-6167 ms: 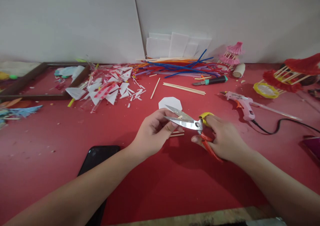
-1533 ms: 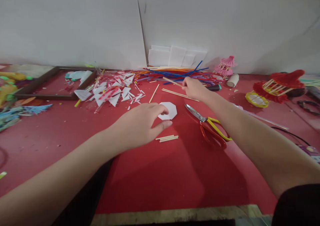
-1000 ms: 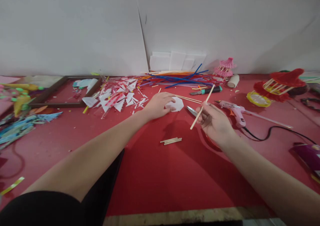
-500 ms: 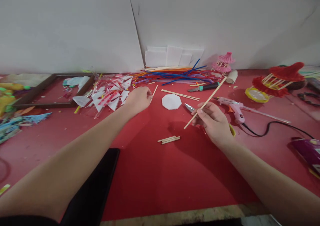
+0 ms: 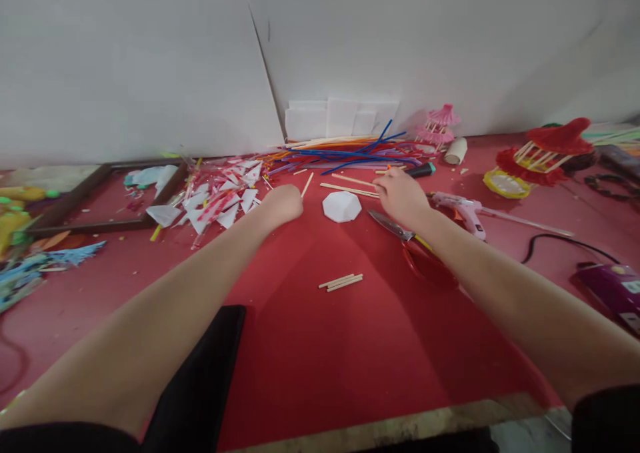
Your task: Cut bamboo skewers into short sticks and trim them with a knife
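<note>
My left hand [image 5: 284, 205] is closed, and a short wooden stick [image 5: 307, 184] pokes out beyond its fingers. On the right, my right hand [image 5: 401, 194] pinches one end of a longer wooden stick [image 5: 353, 180], down by other long sticks [image 5: 345, 189] on the red table. Between the hands lies a white octagonal piece [image 5: 342, 207]. Nearer me, several short cut sticks [image 5: 341, 282] lie together. Scissors [image 5: 393, 225] with red and yellow handles rest partly under my right forearm. A cutter knife [image 5: 423, 169] is just beyond my right hand.
Pipe cleaners [image 5: 345, 154] are piled along the wall. At left are plastic scraps [image 5: 220, 196] and a brown frame [image 5: 93, 218]. A pink glue gun [image 5: 463, 213], a red-roofed model [image 5: 547, 153] and a pink model [image 5: 439, 125] stand right. A black flat object [image 5: 205, 373] lies near my left forearm.
My right hand has moved forward and left, lowering the long stick from the air to beside the other long sticks. The scissors are now more exposed. My left hand has moved slightly nearer me.
</note>
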`<state>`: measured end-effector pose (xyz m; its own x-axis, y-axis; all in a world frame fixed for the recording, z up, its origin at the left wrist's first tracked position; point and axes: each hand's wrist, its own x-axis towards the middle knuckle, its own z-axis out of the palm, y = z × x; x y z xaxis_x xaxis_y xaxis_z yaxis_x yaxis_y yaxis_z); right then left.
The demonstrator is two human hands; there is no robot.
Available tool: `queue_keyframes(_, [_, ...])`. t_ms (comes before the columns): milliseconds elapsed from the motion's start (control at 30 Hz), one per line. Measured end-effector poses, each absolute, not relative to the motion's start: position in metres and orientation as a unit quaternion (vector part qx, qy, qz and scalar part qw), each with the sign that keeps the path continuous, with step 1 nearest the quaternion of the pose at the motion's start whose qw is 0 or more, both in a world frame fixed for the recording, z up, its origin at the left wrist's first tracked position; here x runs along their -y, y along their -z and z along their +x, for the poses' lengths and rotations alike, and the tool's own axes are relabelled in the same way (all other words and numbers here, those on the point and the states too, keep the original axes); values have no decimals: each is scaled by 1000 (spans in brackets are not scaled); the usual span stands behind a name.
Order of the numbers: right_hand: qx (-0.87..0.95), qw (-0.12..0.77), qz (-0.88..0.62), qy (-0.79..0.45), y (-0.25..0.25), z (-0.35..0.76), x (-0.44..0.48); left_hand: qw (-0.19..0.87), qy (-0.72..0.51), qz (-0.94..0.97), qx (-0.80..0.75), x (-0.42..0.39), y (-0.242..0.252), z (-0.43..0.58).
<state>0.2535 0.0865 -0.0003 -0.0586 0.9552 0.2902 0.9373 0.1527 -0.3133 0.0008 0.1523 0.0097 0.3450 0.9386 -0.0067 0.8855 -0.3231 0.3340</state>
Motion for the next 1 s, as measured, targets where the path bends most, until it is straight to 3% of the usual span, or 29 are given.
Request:
queue_keyframes(300, [830,191,-522,-53,-9,218,-43,331,-263,701,-574,-85,-21,-13])
queue_keyframes(367, [875,169,-440,-106,-14,207,-14,463,-369,601,-537,-60,-23,-4])
queue_keyframes(500, [893,145,-395,-158,-7,196,24,606,-400,485,-487,-22,-12,18])
queue_keyframes(700, [879,144,-423,-165,8,198,33,628,-440,463,-444,-11,9,27])
queue_keyframes(1000, [899,119,-400,-132,9,201,40,641,-354,538,-418,-7,8,24])
